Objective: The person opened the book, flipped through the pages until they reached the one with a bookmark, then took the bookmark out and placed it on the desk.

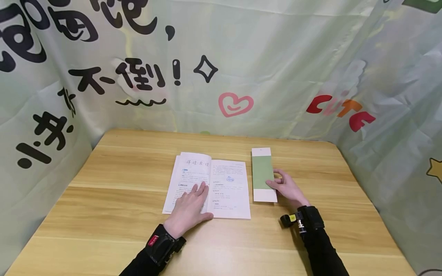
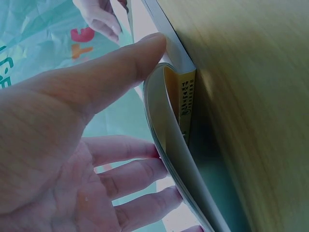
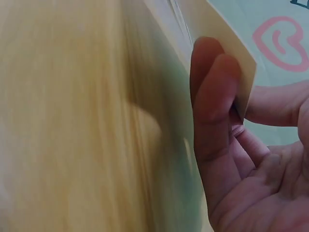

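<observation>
An open book (image 1: 229,191) lies on the wooden table, its printed pages facing up. My left hand (image 1: 189,207) rests on the left page with fingers spread, the thumb near the lower end of the fold. In the left wrist view the left-hand pages (image 2: 161,116) bow up beside the yellow spine (image 2: 186,94). To the right of the book, my right hand (image 1: 287,187) pinches a long green card with white ends (image 1: 262,172) by its right edge. In the right wrist view the thumb is on one face of the card (image 3: 236,48) and curled fingers (image 3: 217,92) on the other.
The wooden table (image 1: 114,172) extends around the book on every side. Behind it and at both sides hangs a pale cloth backdrop (image 1: 276,69) with black lettering, a pink heart and coloured letters. Each wrist wears a black strap (image 1: 310,217) with a camera.
</observation>
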The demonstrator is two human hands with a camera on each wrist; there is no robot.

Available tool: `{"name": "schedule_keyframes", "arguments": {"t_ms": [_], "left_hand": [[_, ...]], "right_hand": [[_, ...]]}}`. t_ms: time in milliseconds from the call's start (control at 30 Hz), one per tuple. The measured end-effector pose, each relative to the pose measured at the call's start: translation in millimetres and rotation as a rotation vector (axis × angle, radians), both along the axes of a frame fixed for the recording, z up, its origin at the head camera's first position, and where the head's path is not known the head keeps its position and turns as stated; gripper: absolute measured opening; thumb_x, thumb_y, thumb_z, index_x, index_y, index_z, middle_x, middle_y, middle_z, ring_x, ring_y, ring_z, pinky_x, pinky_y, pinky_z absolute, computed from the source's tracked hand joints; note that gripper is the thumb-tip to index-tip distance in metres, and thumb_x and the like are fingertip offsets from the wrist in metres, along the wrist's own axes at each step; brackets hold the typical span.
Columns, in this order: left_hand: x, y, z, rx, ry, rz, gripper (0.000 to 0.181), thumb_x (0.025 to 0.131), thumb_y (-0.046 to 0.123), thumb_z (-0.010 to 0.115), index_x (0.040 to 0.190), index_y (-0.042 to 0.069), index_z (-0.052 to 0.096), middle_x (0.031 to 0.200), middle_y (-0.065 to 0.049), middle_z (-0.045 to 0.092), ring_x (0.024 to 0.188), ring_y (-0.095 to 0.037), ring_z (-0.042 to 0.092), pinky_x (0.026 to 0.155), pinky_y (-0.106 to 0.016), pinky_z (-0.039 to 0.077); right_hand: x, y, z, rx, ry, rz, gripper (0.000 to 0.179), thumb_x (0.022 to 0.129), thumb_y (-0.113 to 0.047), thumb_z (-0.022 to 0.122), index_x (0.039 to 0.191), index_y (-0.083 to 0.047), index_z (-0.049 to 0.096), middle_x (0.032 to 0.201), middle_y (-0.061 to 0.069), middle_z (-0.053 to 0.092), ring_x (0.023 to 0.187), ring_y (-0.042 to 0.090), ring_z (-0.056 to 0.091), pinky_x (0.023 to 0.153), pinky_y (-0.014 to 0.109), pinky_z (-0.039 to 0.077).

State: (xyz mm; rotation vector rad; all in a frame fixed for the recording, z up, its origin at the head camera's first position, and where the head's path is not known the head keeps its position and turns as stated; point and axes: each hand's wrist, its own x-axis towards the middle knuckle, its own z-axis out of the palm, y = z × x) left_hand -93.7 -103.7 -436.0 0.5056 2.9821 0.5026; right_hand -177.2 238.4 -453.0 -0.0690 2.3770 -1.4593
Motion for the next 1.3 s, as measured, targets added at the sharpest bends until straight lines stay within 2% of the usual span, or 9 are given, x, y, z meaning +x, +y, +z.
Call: {"name": "schedule_keyframes", "arguments": {"t_ms": [167, 333, 433, 567, 733, 900, 1033, 1300], "left_hand": [[0.8, -0.3, -0.4, -0.001, 0.003, -0.003, 0.088, 0.078, 0.041, 0.085, 0.147, 0.000, 0.048, 0.154, -0.020, 0.048, 0.141, -0.041, 0.048, 0.106, -0.064, 0.046], [2.0, 0.1, 0.4, -0.001, 0.006, -0.006, 0.088, 0.078, 0.041, 0.085, 0.146, -0.001, 0.049, 0.154, -0.020, 0.048, 0.140, -0.041, 0.049, 0.105, -0.063, 0.047], [2.2, 0.3, 1.0, 0.001, 0.003, -0.005, 0.088, 0.077, 0.040, 0.085, 0.146, -0.001, 0.049, 0.154, -0.020, 0.048, 0.140, -0.041, 0.049, 0.106, -0.064, 0.047], [2.3, 0.6, 1.7, 0.005, -0.007, -0.003, 0.088, 0.077, 0.040, 0.085, 0.146, -0.001, 0.049, 0.154, -0.020, 0.048, 0.141, -0.041, 0.048, 0.106, -0.064, 0.046], [2.1, 1.1, 2.2, 0.008, -0.010, -0.003, 0.088, 0.078, 0.039, 0.085, 0.146, -0.002, 0.048, 0.154, -0.021, 0.047, 0.141, -0.042, 0.048, 0.106, -0.064, 0.045], [1.8, 1.1, 2.0, 0.011, -0.006, -0.008, 0.088, 0.077, 0.039, 0.085, 0.146, -0.002, 0.048, 0.154, -0.021, 0.047, 0.141, -0.042, 0.048, 0.106, -0.065, 0.046], [2.2, 0.6, 1.8, 0.010, -0.005, -0.007, 0.088, 0.078, 0.039, 0.085, 0.146, -0.002, 0.048, 0.154, -0.021, 0.047, 0.141, -0.042, 0.048, 0.107, -0.065, 0.045], [1.5, 0.7, 1.4, 0.008, -0.002, -0.009, 0.088, 0.078, 0.039, 0.085, 0.146, -0.002, 0.048, 0.154, -0.021, 0.048, 0.140, -0.042, 0.048, 0.106, -0.064, 0.046]], "right_hand": [[-2.0, 7, -2.3, 0.024, 0.002, -0.019, 0.070, 0.101, -0.022, 0.061, 0.153, 0.008, 0.024, 0.123, 0.032, 0.066, 0.091, 0.008, 0.066, 0.078, 0.025, 0.054], [-3.5, 12, -3.4, 0.076, 0.014, -0.034, 0.067, 0.101, -0.020, 0.061, 0.152, 0.007, 0.028, 0.127, 0.033, 0.064, 0.102, 0.021, 0.069, 0.083, 0.025, 0.053], [-3.5, 14, -3.6, 0.102, 0.004, -0.032, 0.066, 0.101, -0.020, 0.060, 0.151, 0.007, 0.027, 0.127, 0.034, 0.063, 0.104, 0.024, 0.069, 0.082, 0.025, 0.053], [-2.8, 16, -2.5, 0.141, 0.007, -0.031, 0.067, 0.100, -0.020, 0.061, 0.151, 0.007, 0.027, 0.120, 0.032, 0.066, 0.093, 0.019, 0.068, 0.075, 0.026, 0.052], [-2.1, 16, -0.5, 0.203, 0.076, -0.030, 0.067, 0.098, -0.020, 0.065, 0.147, 0.010, 0.032, 0.093, 0.019, 0.069, 0.070, 0.014, 0.062, 0.063, 0.028, 0.051], [-3.4, 16, 1.9, 0.259, 0.093, -0.031, 0.064, 0.096, -0.021, 0.067, 0.145, 0.007, 0.036, 0.072, 0.006, 0.063, 0.052, 0.016, 0.057, 0.052, 0.031, 0.051], [-4.7, 17, 3.8, 0.327, 0.118, -0.015, 0.060, 0.095, -0.021, 0.068, 0.141, 0.004, 0.039, 0.067, 0.002, 0.059, 0.049, 0.015, 0.054, 0.050, 0.030, 0.049], [-5.4, 17, 4.3, 0.378, 0.110, -0.004, 0.060, 0.094, -0.022, 0.070, 0.140, 0.004, 0.041, 0.068, 0.004, 0.059, 0.049, 0.015, 0.055, 0.050, 0.030, 0.049]]}}
